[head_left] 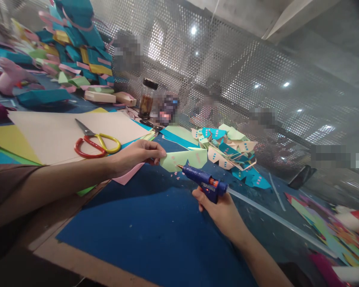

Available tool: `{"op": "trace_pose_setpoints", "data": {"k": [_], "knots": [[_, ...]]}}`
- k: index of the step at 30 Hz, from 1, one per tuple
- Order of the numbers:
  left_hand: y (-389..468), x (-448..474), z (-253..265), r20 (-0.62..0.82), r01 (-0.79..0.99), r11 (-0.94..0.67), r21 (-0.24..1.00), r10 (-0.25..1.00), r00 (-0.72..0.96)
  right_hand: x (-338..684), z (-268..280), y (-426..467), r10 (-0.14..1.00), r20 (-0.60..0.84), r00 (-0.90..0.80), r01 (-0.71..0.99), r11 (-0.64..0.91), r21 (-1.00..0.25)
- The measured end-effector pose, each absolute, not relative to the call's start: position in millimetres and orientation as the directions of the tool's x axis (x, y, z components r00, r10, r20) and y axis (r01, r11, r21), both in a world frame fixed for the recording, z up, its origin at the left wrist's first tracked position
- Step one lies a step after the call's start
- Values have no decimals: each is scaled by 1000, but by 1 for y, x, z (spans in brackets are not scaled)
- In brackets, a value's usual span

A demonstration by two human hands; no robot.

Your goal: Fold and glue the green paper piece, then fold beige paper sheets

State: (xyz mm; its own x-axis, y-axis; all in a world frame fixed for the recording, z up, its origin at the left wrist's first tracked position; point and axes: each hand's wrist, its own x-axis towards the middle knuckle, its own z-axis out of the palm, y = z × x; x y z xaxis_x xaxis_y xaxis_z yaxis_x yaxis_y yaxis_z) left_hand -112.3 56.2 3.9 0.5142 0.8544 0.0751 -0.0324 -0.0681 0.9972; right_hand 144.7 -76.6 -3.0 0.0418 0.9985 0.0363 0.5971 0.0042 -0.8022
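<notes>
Between the thumb and fingers of my left hand (146, 152) is the left end of a light green paper piece (170, 160), which bears small pink squares toward its right end. My right hand (218, 207) is wrapped round the handle of a blue hot glue gun (197, 176). The gun's metal nozzle points left and lies over the green paper; whether it touches the paper I cannot tell. A long clear glue stick (275, 217) sticks out of the gun's back. Tiny pink paper bits (176, 173) are scattered just below the paper.
Scissors (97, 143) with red and yellow handles lie on cream paper (54, 131) at left. Cut paper pieces (227, 145) are heaped behind the glue gun. A jar (146, 99) and phone (168, 108) stand by the perforated metal screen (227, 79). Folded paper models (77, 52) fill the back left.
</notes>
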Motion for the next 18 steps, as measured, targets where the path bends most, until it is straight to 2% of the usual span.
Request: {"op": "trace_pose_setpoints", "data": {"k": [8,18], "knots": [[55,-112,6,57,-25,-52,998,850,524,145,-4,-77,996,57,64,666,-1,-746],[56,-113,5,47,-20,-42,999,851,522,143,2,-78,993,96,72,646,27,-763]]}}
